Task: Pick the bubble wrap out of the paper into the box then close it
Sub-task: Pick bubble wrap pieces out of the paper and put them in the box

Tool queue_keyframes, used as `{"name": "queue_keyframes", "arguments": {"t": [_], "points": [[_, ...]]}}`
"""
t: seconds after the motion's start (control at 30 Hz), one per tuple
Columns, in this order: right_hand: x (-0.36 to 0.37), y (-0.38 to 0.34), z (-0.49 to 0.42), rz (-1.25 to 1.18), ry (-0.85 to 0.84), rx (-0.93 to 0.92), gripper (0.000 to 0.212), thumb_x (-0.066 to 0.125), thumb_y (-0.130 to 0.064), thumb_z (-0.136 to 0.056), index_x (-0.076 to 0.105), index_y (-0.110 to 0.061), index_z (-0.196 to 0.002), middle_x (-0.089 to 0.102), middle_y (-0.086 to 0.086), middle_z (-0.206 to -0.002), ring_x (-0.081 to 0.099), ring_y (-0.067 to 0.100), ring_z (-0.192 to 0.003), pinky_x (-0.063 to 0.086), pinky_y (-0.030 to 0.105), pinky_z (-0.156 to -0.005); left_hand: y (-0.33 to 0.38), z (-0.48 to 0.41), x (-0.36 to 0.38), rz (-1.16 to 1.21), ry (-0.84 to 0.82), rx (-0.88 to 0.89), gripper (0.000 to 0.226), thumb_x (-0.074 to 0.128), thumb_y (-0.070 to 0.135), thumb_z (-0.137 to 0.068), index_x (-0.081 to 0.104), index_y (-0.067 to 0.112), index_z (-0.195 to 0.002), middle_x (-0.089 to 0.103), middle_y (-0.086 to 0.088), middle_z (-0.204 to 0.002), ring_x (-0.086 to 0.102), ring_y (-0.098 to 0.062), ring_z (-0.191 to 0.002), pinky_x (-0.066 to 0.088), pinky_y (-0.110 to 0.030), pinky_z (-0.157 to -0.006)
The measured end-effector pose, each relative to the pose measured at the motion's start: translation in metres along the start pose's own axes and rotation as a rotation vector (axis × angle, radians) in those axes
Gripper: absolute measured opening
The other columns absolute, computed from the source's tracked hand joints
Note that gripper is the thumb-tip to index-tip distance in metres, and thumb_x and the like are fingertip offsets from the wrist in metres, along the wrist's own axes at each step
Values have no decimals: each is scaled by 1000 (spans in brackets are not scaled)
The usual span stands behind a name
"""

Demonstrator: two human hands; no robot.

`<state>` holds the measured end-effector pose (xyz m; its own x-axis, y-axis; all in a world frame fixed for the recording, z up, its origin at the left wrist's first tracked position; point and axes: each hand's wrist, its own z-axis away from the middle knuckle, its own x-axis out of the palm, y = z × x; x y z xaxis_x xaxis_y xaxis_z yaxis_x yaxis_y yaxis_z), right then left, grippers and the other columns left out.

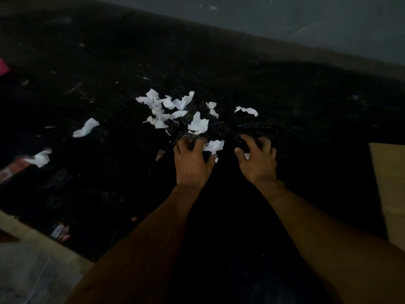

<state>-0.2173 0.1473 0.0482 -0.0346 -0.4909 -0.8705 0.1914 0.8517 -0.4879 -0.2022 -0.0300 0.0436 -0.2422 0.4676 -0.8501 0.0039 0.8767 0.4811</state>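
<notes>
Black bubble wrap, strewn with white paper, is clutched in the curled left grip and right grip.

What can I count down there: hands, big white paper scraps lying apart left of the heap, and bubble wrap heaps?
hands: 2, left hand, right hand
large white paper scraps apart, left of heap: 2
black bubble wrap heap: 1
Total: 5
</notes>
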Motion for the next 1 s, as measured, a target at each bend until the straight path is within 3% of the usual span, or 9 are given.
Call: {"name": "queue_keyframes", "arguments": {"t": [0.17, 0.3, 0.4, 0.47, 0.53, 0.6, 0.7, 0.83, 1.0], "points": [[11, -5, -36, 92, -31, -332, 52, 48, -22, -96, 37, -34, -145, 21, 2, -159, 28, 32, -139, 30, 49, -112, -7, -25, 30, -89, -76, 63, 50, 70, 42, -76, 56, 21, -119, 42, -18, -125, 41, -39, -113, 37, -50, -99], [26, -28, -59, 248, -202, -474, 66, 47, -22, -96, 15, -39, -151, 1, -6, -162, 14, 28, -147, 21, 55, -115, -32, -28, 40, 7, -218, 157, 35, 56, 28, -80, 62, 8, -108, 52, -17, -113, 51, -40, -101, 45, -44, -89], [42, -36, -72, 284, -300, -417, 48, 38, -43, -99, 28, -43, -146, 4, -9, -162, 12, 27, -147, 16, 56, -115, -47, -25, 45, 101, -143, 222, 26, 60, 18, -73, 66, 4, -94, 59, -16, -104, 58, -38, -91, 50, -38, -78], [50, -37, -74, 226, -279, -390, 40, 44, -51, -95, 54, -30, -128, 32, 0, -154, 27, 31, -140, 26, 51, -112, -53, -23, 47, 143, -129, 232, 25, 61, 23, -70, 64, 3, -86, 60, -14, -98, 58, -35, -87, 48, -33, -73], [53, -36, -74, 155, -152, -424, 31, 63, -39, -88, 66, -9, -98, 62, 14, -119, 49, 36, -117, 39, 39, -99, -57, -23, 47, 184, -105, 195, 27, 61, 28, -69, 60, 3, -80, 60, -13, -89, 57, -33, -82, 41, -30, -69], [48, -36, -73, 126, -119, -376, 18, 70, -20, -80, 64, -2, -79, 63, 19, -96, 55, 36, -98, 41, 34, -83, -56, -24, 46, 214, -51, 190, 21, 62, 22, -70, 56, 3, -76, 57, -14, -81, 53, -31, -76, 38, -32, -65], [33, -33, -68, 18, -124, -305, 20, 66, -7, -75, 51, -14, -86, 57, 13, -95, 56, 29, -87, 39, 28, -70, -52, -28, 45, 219, 12, 282, 9, 57, 9, -75, 51, 7, -82, 55, -13, -77, 50, -31, -72, 40, -41, -64], [14, -16, -55, -81, 135, -231, 23, 56, -7, -81, 64, -12, -102, 50, 15, -109, 55, 28, -84, 46, 30, -76, -51, -29, 46, 178, -13, 272, 34, 44, 16, -77, 52, 22, -109, 55, -17, -94, 51, -35, -83, 46, -38, -74], [27, 22, -14, 131, 195, -70, 44, 39, -42, -75, 68, -21, -100, 50, 9, -125, 47, 32, -114, 40, 54, -95, -44, -15, 51, 32, -54, 261, 35, 57, 40, -77, 65, 12, -98, 51, -20, -115, 47, -40, -103, 41, -48, -88]]}}
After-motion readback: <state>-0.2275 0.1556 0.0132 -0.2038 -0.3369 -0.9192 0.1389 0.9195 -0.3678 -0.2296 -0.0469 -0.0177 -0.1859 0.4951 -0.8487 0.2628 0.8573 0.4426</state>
